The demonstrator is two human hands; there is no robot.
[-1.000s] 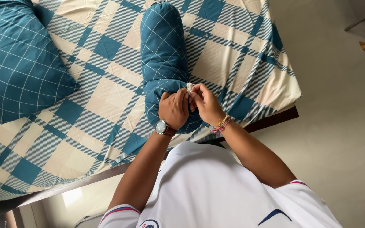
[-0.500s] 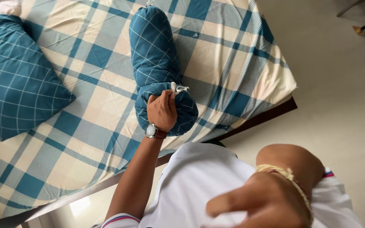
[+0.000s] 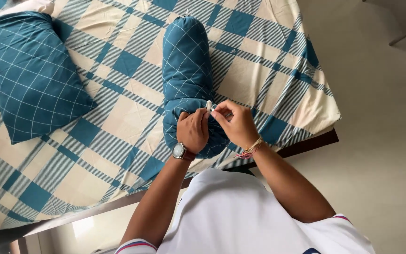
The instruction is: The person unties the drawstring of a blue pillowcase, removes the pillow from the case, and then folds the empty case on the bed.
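Landmark for all positions: the bolster (image 3: 186,70), a long cylindrical cushion in a teal cover with a thin white grid, lying lengthwise on the bed.

Far to the left of the bolster, well apart from it, a flat pillow (image 3: 31,75) in the same teal cover rests on the plaid bedsheet (image 3: 118,117), with a strip of white fabric (image 3: 27,6) showing at its far corner. The sheet, in cream and blue checks, runs under the bolster on both sides; its near edge overhangs a dark bed frame (image 3: 306,143).

At the near end of the bolster, your left hand (image 3: 192,130), wristwatch (image 3: 180,151) on the wrist, is closed over the gathered cover fabric and presses it against the stuffing. Just right of it, at the same end, your right hand (image 3: 236,123), thread bracelets (image 3: 250,148) at the wrist, pinches a short white tie cord (image 3: 209,105) between thumb and forefinger; the other fingers are curled in. The two hands nearly touch over the cord.

Handling, as judged: the bolster looks soft, light and bulky, and it dents under your left palm, so it should yield and not slip. The cover is loose cloth that bunches easily; take hold of it at the gathered neck, where the fabric is thickest. The cord is thin and limp and needs a fingertip pinch close to the knot.

To the right of the bolster, beyond the bed edge, lies pale floor (image 3: 377,141).
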